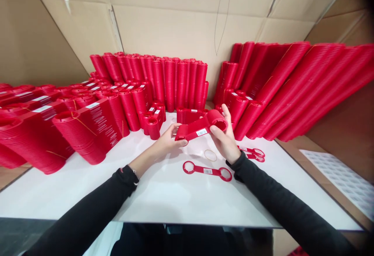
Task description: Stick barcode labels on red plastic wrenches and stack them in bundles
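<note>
Between my two hands, above the white table, is a short stack of red two-ring plastic pieces (195,128) with a white label on top. My left hand (171,137) grips the ring end at left, thumb below and fingers behind. Around the larger ring end at right, my right hand (226,139) is closed, thumb at the front. Below them a single red two-ring piece (199,169) lies flat, label up. A thin rubber band (210,155) rests on the table just behind it. Near my right wrist lie a few loose red pieces (253,154).
Tall banded red stacks (96,127) crowd the left, with more rows (175,80) at the back. Long red stacks (280,88) lean along the right. Cardboard walls (163,34) surround the white table (163,193). A patterned sheet (336,176) lies beyond its right edge.
</note>
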### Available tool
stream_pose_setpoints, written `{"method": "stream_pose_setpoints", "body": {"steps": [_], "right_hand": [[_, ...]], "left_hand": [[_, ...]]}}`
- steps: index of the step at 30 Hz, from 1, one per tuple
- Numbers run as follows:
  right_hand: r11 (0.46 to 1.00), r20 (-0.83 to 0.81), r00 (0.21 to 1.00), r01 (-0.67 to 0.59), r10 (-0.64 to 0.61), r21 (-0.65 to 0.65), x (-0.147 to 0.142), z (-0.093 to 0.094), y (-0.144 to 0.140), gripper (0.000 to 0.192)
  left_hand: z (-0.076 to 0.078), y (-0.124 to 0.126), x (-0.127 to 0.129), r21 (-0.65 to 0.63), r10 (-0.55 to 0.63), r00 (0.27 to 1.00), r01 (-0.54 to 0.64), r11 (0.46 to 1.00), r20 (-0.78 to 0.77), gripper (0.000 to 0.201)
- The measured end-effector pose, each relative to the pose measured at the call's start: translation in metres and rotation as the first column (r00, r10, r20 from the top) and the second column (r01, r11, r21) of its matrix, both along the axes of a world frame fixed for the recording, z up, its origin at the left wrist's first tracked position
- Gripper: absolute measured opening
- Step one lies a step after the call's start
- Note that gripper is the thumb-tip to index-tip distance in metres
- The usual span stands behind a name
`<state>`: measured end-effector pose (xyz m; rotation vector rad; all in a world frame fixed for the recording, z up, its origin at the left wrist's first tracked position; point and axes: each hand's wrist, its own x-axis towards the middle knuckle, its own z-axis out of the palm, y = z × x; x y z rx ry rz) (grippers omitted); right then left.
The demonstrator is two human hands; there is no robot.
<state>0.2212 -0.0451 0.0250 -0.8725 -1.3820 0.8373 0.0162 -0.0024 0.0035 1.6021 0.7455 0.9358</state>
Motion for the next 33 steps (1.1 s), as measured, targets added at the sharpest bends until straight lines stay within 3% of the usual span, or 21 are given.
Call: {"method": "stream_pose_setpoints", "body": {"steps": [2,8,12,15,19,23,28,33], "right_hand": [[1.0,0.0,1.0,0.029,-0.029,-0.003,-0.012,-0.002,0.005,0.092],[0.998,0.033,0.999,-0.033,0.035,-0.049,-0.028,0.0,0.016,0.051],[0.993,0.364,0.926,-0.073,0.101,-0.09,-0.008,0.02,0.025,0.045],[0.979,0.585,0.787,-0.13,0.197,-0.155,0.009,0.035,0.031,0.043],[0.961,0.783,0.559,-0.137,0.274,-0.239,0.014,0.041,0.037,0.051],[0.935,0.847,0.396,-0.139,0.354,-0.326,0.004,0.03,0.042,0.055],[0.927,0.865,0.334,-0.126,0.375,-0.354,0.007,0.022,0.044,0.072],[0.932,0.861,0.36,-0.083,0.359,-0.353,0.044,0.012,0.033,0.096]], "left_hand": [[0.0,-0.006,0.011,-0.071,0.033,0.996,-0.026,0.997,0.087,0.067],[-0.007,-0.015,0.041,-0.096,0.067,0.983,-0.051,0.994,0.173,0.077],[-0.008,-0.01,0.036,-0.114,-0.014,0.993,0.028,0.993,0.121,0.105],[0.0,0.0,0.02,0.065,0.002,1.0,-0.002,0.998,0.005,0.12],[0.01,0.011,-0.001,0.359,0.068,0.979,0.005,0.933,-0.19,0.116],[0.005,0.018,-0.013,0.398,0.078,0.885,0.127,0.908,-0.459,0.105],[-0.006,0.024,-0.021,0.359,0.08,0.789,0.185,0.915,-0.61,0.093],[-0.008,0.027,-0.022,0.342,0.084,0.764,0.186,0.921,-0.64,0.08]]}}
